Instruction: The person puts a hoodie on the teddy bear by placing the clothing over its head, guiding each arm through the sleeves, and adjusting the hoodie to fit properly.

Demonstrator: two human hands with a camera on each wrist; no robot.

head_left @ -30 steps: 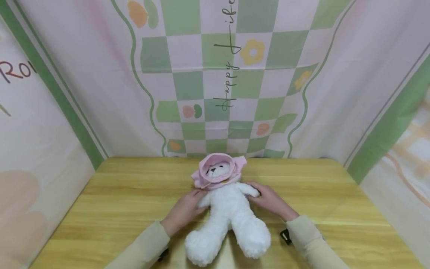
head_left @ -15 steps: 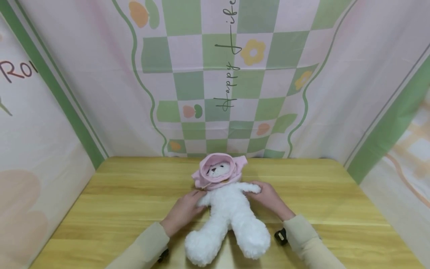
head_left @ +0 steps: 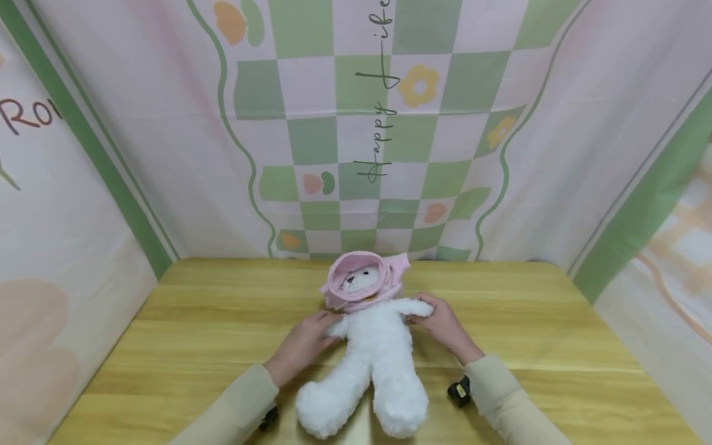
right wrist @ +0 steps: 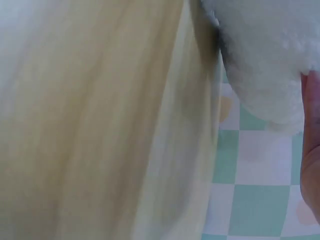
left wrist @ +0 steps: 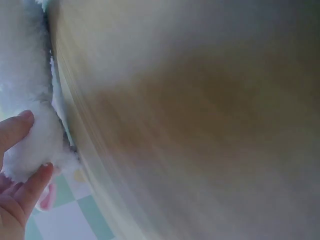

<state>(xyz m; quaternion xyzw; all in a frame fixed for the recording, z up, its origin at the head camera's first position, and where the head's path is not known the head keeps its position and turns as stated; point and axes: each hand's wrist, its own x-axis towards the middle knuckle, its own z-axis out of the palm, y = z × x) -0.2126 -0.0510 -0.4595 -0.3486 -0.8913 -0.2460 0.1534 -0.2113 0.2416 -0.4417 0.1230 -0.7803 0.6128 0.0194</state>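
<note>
A white plush bear lies face up on the wooden table, its legs toward the person. Bunched around its head is a pink garment, with the muzzle and an eye showing through the opening. My left hand pinches the bear's arm on the left side; in the left wrist view, thumb and fingers press into the white fur from both sides. On the other side, my right hand grips the opposite arm, fingers partly hidden behind it. The right wrist view shows a finger against the fur.
The wooden table reaches back to a green-and-white checkered cloth. Printed cloth panels also stand at the left and right. Dark wrist devices sit under both sleeves, close over the table.
The bear's legs have swung to the left, and its head with the pink garment has turned slightly. My right hand has shifted a little left and up, still gripping the arm.
</note>
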